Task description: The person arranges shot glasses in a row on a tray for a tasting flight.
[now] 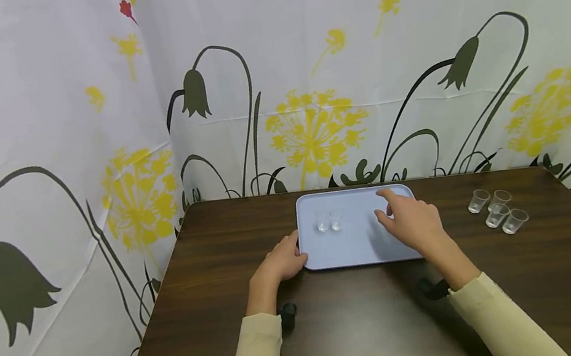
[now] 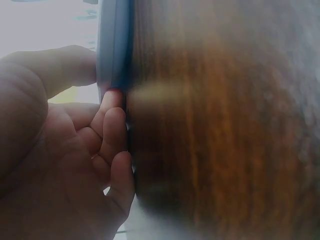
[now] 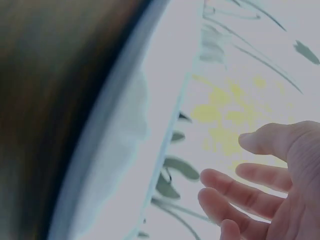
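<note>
A pale blue-grey rectangular tray [image 1: 363, 245] lies on the table and carries two small clear plastic cups [image 1: 335, 223] side by side in its left half. My left hand [image 1: 280, 261] grips the tray's left edge. In the left wrist view the thumb [image 2: 75, 65] lies against one side of the rim [image 2: 112, 45], with fingertips at the other side. Over the right part of the tray hovers my right hand [image 1: 414, 220], its fingers spread loosely and nothing held. The right wrist view shows these fingers [image 3: 240, 192] apart from the tray's edge [image 3: 107, 120].
Several more clear cups [image 1: 497, 214] stand in a group on the dark wooden table [image 1: 223, 349], to the right of the tray. A flower-patterned curtain [image 1: 248, 16] hangs right behind the table's back edge and along its left side.
</note>
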`<state>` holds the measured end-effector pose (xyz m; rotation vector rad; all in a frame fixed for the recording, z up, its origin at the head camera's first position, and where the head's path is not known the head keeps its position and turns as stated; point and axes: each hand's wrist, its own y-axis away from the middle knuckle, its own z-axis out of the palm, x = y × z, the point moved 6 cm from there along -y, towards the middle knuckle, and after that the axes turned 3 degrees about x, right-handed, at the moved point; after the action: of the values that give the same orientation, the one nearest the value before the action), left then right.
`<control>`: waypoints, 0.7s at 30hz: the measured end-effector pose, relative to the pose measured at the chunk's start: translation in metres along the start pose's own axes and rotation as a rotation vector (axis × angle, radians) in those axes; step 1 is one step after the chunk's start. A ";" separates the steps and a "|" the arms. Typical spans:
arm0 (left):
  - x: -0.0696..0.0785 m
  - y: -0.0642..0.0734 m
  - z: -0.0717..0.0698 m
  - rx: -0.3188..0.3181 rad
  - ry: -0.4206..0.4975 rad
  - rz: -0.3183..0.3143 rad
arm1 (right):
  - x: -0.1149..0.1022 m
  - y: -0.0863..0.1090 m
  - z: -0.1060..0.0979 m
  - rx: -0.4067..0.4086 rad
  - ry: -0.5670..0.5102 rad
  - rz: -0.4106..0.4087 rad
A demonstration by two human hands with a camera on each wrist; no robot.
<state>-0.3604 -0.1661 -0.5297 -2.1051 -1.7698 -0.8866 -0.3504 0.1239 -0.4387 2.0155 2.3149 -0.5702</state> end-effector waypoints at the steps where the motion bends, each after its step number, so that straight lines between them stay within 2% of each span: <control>1: -0.002 -0.003 0.001 -0.002 -0.002 -0.001 | 0.006 0.001 -0.004 0.000 -0.006 0.014; 5: 0.001 0.000 -0.002 -0.007 -0.008 0.018 | 0.031 0.006 -0.018 -0.004 -0.018 0.077; 11: -0.010 -0.007 0.002 0.014 -0.005 0.038 | 0.063 0.016 -0.031 0.003 -0.034 0.151; 15: -0.013 -0.011 0.006 0.005 -0.023 0.023 | 0.083 0.021 -0.040 -0.002 -0.051 0.188; 21: -0.013 -0.011 0.011 0.013 -0.036 0.004 | 0.118 0.028 -0.056 -0.100 -0.060 0.254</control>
<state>-0.3688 -0.1682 -0.5477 -2.1293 -1.7832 -0.8390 -0.3308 0.2550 -0.4229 2.1658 1.9704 -0.4825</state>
